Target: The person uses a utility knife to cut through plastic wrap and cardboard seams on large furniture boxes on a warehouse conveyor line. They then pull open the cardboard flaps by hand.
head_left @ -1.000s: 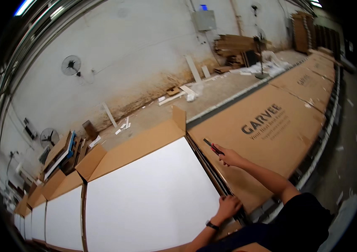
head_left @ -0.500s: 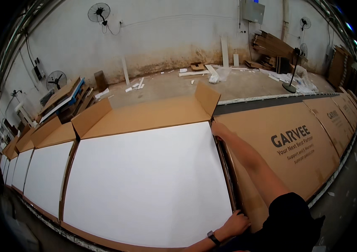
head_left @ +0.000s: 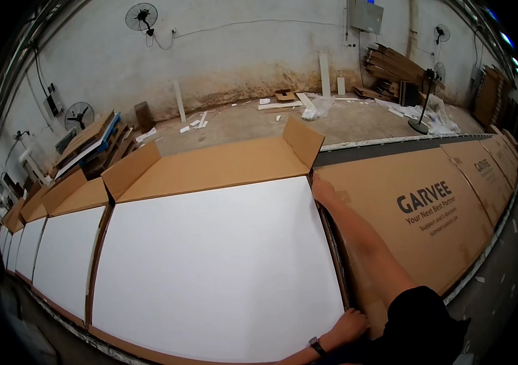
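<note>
An open cardboard box [head_left: 210, 167] lies in front of me, its far flap and a corner flap raised. A large flat white panel [head_left: 216, 274] fills it. My right hand [head_left: 322, 187] reaches to the box's far right corner, its fingers closed at the edge. My left hand [head_left: 350, 326], with a dark watch at the wrist, is at the near right corner, fingers bent over the edge. A narrow dark gap runs along this side, between the box and a closed printed carton [head_left: 387, 176]. The fingertips of both hands are partly hidden.
More open boxes with white panels [head_left: 67, 249] line up to the left, and closed cartons [head_left: 490, 176] to the right. Beyond the line are a standing fan [head_left: 420, 125], plastic sheeting [head_left: 444, 115], stacked boards [head_left: 91, 143] and piled cardboard [head_left: 390, 64] by the wall.
Both hands have shifted slightly to the right, together with the box's right edge. The corner flap leans a little further right. My hands keep to the same two corners.
</note>
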A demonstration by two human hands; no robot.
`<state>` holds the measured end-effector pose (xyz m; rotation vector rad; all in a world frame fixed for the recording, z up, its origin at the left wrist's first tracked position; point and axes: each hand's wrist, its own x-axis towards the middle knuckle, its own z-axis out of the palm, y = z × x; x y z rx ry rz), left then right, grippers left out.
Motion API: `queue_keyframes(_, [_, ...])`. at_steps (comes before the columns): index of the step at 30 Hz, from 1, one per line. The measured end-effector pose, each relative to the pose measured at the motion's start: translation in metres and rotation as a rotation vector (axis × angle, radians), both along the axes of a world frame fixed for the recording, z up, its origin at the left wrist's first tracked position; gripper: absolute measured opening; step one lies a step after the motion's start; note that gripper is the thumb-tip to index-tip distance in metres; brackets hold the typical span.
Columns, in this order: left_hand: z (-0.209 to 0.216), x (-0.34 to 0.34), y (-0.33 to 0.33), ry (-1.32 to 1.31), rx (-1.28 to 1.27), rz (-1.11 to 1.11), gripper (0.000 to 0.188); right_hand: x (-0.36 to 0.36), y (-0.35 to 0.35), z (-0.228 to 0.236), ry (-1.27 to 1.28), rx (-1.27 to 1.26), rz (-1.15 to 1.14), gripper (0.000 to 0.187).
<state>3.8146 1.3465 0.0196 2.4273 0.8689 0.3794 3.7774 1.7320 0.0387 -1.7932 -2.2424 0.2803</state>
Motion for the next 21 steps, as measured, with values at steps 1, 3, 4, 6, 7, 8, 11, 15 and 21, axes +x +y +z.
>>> queue_keyframes(1, [0.0,0.001,0.001,0.001,0.0,0.001,0.021,-0.002,0.008,-0.001,0.001,0.0,0.001,0.043])
queue_keyframes(3, [0.0,0.001,0.002,0.056,-0.069,-0.013,0.016,-0.008,0.018,0.0,-0.099,-0.046,-0.032,0.037])
queue_keyframes(4, [0.001,0.001,0.003,0.056,-0.073,-0.008,0.016,-0.011,0.022,0.005,-0.099,-0.05,-0.027,0.037])
queue_keyframes(6, [0.003,-0.003,0.006,0.063,-0.097,-0.017,0.015,-0.017,0.032,0.017,-0.114,-0.209,0.004,0.028])
queue_keyframes(7, [0.002,-0.003,0.007,0.066,-0.094,-0.013,0.015,-0.021,0.035,0.024,-0.111,-0.206,0.008,0.028])
queue_keyframes(8, [-0.001,-0.001,0.008,0.077,-0.146,-0.013,0.017,-0.024,0.036,0.027,-0.122,-0.217,0.017,0.026])
queue_keyframes(11, [-0.019,0.005,0.008,-0.016,-0.086,0.016,0.018,-0.028,0.05,0.031,-0.146,-0.213,-0.002,0.023])
queue_keyframes(15, [0.002,-0.002,0.001,-0.128,0.035,0.147,0.024,-0.036,0.061,0.029,-0.144,-0.129,-0.026,0.017])
queue_keyframes(21, [-0.025,0.002,-0.007,-0.216,0.225,0.187,0.021,-0.072,0.075,0.062,0.209,0.878,-0.051,0.011])
